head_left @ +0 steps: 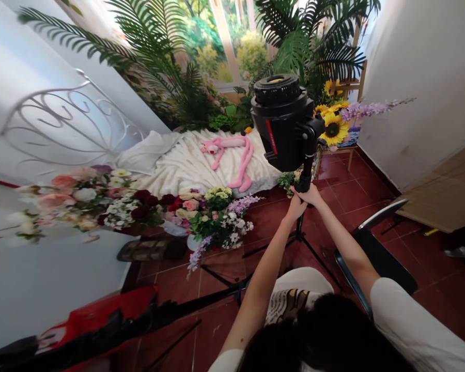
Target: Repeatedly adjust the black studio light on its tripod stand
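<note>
Both of my hands are wrapped round the upper part of a black light stand, close together. My left hand is closed on the pole, slightly lower, and my right hand closes on it from the other side. Some of my fingers are hidden behind the pole and each other. On top of the stand, above my hands, sits a black studio light with a red label strip, its round end turned upward. The stand's legs spread over the red tiles below.
A bed with a metal headboard bears a pink plush toy. Artificial flowers stand before it; sunflowers and palm leaves rise behind. A black chair is at right, another stand at lower left.
</note>
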The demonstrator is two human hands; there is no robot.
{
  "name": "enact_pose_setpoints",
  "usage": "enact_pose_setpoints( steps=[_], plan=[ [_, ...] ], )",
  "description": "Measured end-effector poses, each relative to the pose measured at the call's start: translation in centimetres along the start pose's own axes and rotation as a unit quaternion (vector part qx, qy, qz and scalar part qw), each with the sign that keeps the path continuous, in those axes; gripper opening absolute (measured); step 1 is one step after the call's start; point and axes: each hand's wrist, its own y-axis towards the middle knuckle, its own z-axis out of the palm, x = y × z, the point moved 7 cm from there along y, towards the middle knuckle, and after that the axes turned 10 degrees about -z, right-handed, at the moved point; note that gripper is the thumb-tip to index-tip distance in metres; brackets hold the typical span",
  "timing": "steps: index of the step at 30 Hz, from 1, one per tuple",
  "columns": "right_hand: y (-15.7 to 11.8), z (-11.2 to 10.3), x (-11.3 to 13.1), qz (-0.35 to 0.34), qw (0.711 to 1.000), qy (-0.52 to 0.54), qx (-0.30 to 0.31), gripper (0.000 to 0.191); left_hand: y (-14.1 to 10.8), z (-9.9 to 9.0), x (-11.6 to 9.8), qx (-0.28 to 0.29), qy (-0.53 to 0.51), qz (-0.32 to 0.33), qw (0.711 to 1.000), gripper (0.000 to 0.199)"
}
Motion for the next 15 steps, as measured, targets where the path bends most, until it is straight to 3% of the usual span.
enact_pose_setpoints(
  steps=[7, 15],
  plan=[
    [1.2, -0.6, 3.5, -0.057, 0.982, 0.181, -0.020, 0.017, -0.4, -0.3, -1.7, -0.010, 0.036, 0.003, 0.999, 0.041],
    [5.0, -5.0, 11.4, -0.161, 0.961, 0.217, -0.057, 0.037, -0.9, -0.2, -1.5, -0.008, 0.044, -0.003, 0.999, 0.042]
  ],
)
